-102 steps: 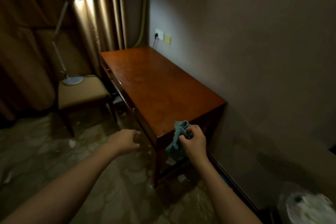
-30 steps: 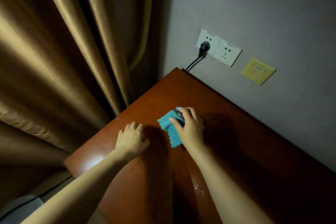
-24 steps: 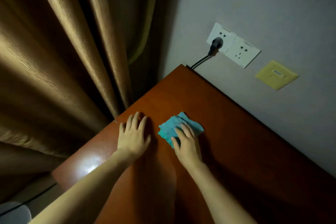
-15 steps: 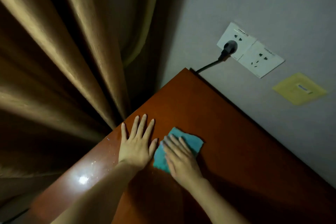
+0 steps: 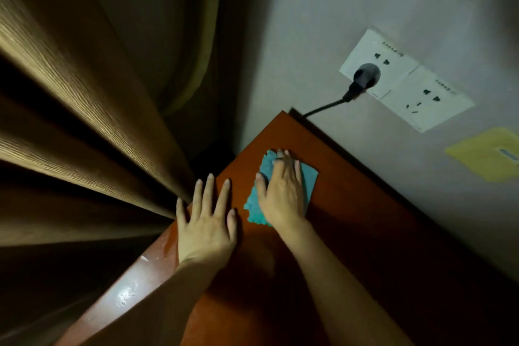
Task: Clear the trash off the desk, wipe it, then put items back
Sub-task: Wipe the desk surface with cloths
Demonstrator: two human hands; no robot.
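Observation:
A teal cloth (image 5: 309, 180) lies spread flat on the reddish-brown wooden desk (image 5: 365, 247), near its far corner by the wall. My right hand (image 5: 282, 191) presses flat on the cloth with straight fingers and covers most of it. My left hand (image 5: 206, 222) rests flat on the bare desk top just left of the cloth, fingers spread, close to the desk's left edge. The two hands lie side by side without touching.
Heavy brown curtains (image 5: 84, 121) hang right beside the desk's left edge. On the grey wall behind are a white double socket (image 5: 415, 90) with a black plug (image 5: 362, 80), its cord dropping behind the desk corner, and a yellow plate (image 5: 488, 152).
I went from the desk's near corner, gripping the bunched cloth, to its far corner. There the cloth got spread flat under my right palm and pushed toward the wall; my left hand flattened on the desk.

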